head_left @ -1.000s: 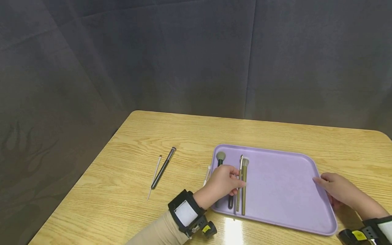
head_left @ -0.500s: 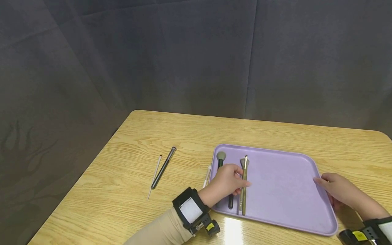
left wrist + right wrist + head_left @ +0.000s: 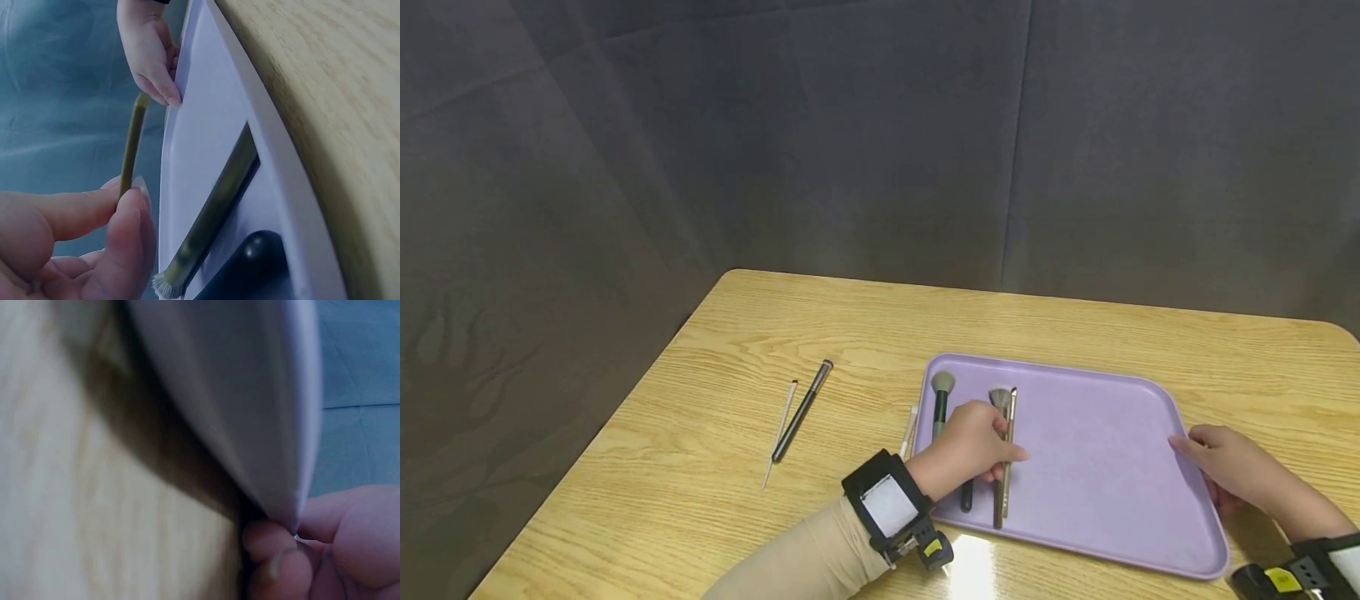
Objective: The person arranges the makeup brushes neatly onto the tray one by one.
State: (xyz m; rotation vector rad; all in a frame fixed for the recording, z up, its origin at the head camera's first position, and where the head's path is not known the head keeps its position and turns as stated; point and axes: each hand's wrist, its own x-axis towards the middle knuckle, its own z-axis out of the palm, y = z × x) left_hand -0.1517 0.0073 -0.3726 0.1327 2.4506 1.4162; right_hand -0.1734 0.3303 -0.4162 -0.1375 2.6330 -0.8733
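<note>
My left hand (image 3: 973, 442) pinches a thin makeup brush (image 3: 132, 144) with a gold-olive handle between thumb and fingers, over the left part of a lilac tray (image 3: 1105, 467). Just left of it in the head view lies a fan-tipped makeup brush (image 3: 1000, 396), its olive handle (image 3: 215, 212) on the tray. A fluffy green-and-black makeup brush (image 3: 941, 404) lies along the tray's left side, partly hidden by my hand. A black handle end (image 3: 966, 498) shows below the hand. My right hand (image 3: 1232, 462) grips the tray's right rim, thumb above and fingers underneath.
On the wooden table (image 3: 662, 492) left of the tray, a black-and-silver brush (image 3: 802, 410) crosses a thin white brush (image 3: 782, 425). Another white brush (image 3: 908, 429) lies right along the tray's left edge. A dark curtain (image 3: 850, 150) hangs behind the table.
My left hand has shifted right with the thin brush, which has passed over the fan-tipped brush from its left to its right side. The right hand stays on the tray rim.
</note>
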